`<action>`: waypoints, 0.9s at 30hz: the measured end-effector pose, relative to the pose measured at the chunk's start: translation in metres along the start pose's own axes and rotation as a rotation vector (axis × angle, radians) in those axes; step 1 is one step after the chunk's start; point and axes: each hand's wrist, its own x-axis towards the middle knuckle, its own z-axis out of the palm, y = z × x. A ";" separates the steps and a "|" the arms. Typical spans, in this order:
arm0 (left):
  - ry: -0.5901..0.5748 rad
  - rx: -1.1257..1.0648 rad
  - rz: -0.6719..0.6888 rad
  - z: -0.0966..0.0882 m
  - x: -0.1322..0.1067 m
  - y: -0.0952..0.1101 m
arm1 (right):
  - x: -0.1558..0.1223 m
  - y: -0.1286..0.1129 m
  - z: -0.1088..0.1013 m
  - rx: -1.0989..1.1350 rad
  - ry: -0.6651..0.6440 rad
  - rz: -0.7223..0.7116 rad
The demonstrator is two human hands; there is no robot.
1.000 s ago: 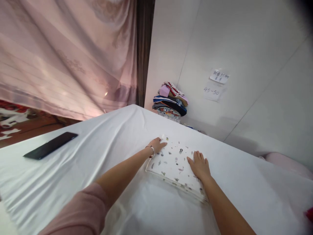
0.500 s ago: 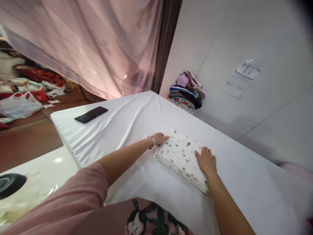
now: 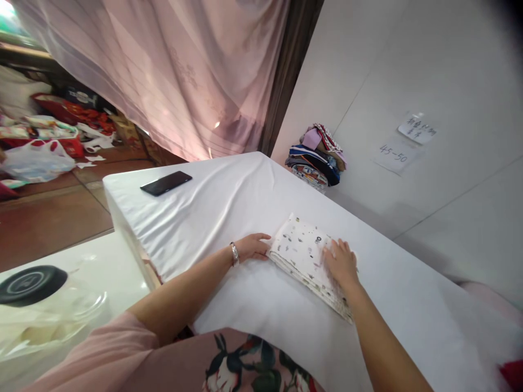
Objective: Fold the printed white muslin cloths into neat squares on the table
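Note:
A folded white cloth (image 3: pixel 300 253) with a small scattered print lies flat on the white-covered table (image 3: pixel 245 212). Its layered edge faces me. At its left corner is my left hand (image 3: pixel 252 247), fingers stretched out, the tips at or just beside the fabric; a bracelet circles that wrist. My right hand (image 3: pixel 342 264) rests on the cloth's right part with the fingers spread. Neither hand grips the cloth.
A black phone (image 3: pixel 166 183) lies at the table's far left. Folded clothes (image 3: pixel 314 158) are stacked by the wall, which bears paper notes (image 3: pixel 394 155). A black-lidded clear container (image 3: pixel 32 286) stands lower left. Bags (image 3: pixel 38 160) sit on the floor beyond a pink curtain (image 3: pixel 175 71).
My left hand has slid off the cloth's top left edge, down and left to its near corner. My right hand stays on the cloth. The view has shifted slightly.

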 end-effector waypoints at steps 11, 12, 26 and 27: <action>-0.115 0.077 0.089 -0.008 0.016 -0.011 | -0.048 -0.120 0.024 0.243 0.101 -0.582; -0.107 0.088 0.096 -0.008 0.017 -0.013 | -0.046 -0.121 0.024 0.217 0.112 -0.582; -0.058 0.238 0.170 -0.006 0.020 -0.014 | -0.047 -0.126 0.042 0.112 0.238 -0.557; -0.064 0.253 0.172 -0.006 0.020 -0.014 | -0.047 -0.127 0.043 0.107 0.229 -0.557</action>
